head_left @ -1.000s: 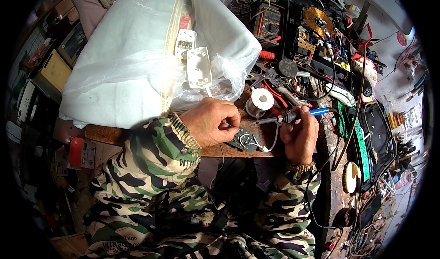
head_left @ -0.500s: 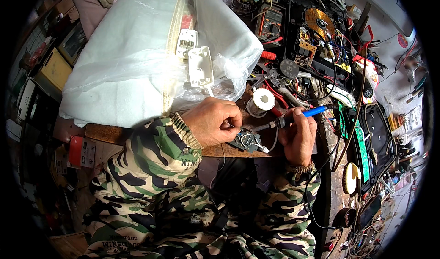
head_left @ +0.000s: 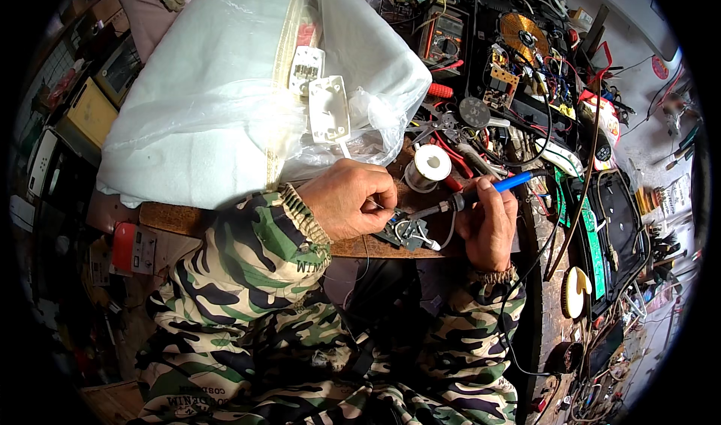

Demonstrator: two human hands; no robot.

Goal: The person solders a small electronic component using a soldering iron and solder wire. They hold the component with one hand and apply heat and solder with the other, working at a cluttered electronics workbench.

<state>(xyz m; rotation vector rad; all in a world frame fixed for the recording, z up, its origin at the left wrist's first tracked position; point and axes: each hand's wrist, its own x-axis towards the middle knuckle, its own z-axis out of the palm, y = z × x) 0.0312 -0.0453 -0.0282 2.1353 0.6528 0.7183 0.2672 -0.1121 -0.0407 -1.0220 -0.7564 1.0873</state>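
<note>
My left hand (head_left: 349, 201) is closed in a pinch above the bench edge, fingertips on thin solder wire (head_left: 367, 254) that trails down below the hand. The pinched end is mostly hidden by the fingers. In my right hand (head_left: 490, 228) is a soldering iron (head_left: 515, 181) with a blue handle, its metal shaft pointing left. The iron's tip reaches a small dark circuit board (head_left: 411, 234) lying at the edge, close to my left fingertips; whether it touches is too small to tell. A white lead is attached to the board. Just beyond stands a spool of silvery wire (head_left: 429, 163).
A large plastic-wrapped white bundle (head_left: 203, 109) fills the back left, with two opened white plastic housing parts (head_left: 329, 109) on it. Pliers (head_left: 443, 124), a multimeter (head_left: 443, 38) and electronic parts crowd the right. A brush (head_left: 577, 291) lies on the right-hand bench.
The soldering iron has shifted very slightly and my right fingers have adjusted a little on its handle. My left hand stays almost still at the board.
</note>
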